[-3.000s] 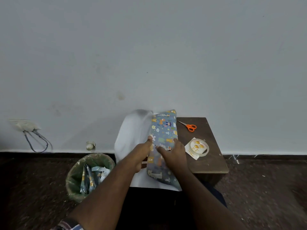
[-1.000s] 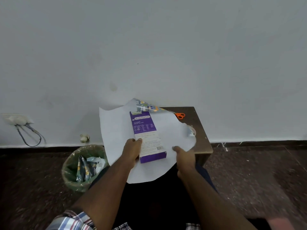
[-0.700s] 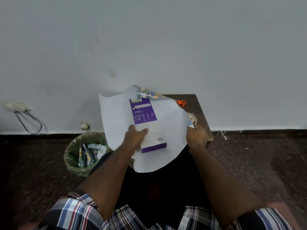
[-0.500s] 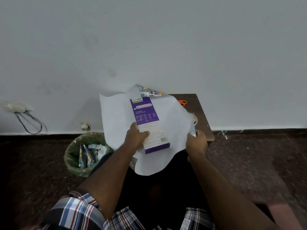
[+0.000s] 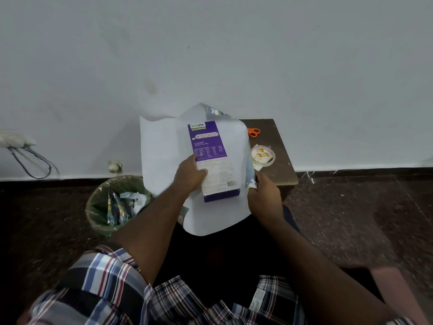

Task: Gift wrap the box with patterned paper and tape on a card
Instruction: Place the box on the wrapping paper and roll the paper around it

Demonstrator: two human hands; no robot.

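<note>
- Box [image 5: 214,160], purple at its far end and white with small print nearer the person, lies flat on the sheet of wrapping paper [image 5: 161,151], between the two hands.
- Wrapping paper is spread white side up over a small brown table [image 5: 277,139]; its near edge droops off the table toward the person's lap.
- Left hand [image 5: 189,175] rests on the left edge of the box, its fingers curled over the side and the thumb lying on the white label (so it grips the box).
- Right hand [image 5: 262,195] is just right of the box, pinching the right edge of the paper, which is lifted so a strip of the patterned side shows above the fingers.
- Beyond the box, the far corner of the paper curls up against the wall and shows a bit of the pattern as well.
- Past the right hand, on the bare part of the table, lies a roll of clear tape [image 5: 263,156] on top of a small card [image 5: 255,163] printed with yellow shapes.
- Farther back from the tape, orange-handled scissors [image 5: 253,132] peek out beside the paper's edge (the blades are hidden).
- Left of the left arm, on the dark floor, stands a bin [image 5: 114,204] lined with a green bag and holding crumpled paper scraps.
- Both forearms are bare; checked shirt sleeves show at the bottom of the view.
</note>
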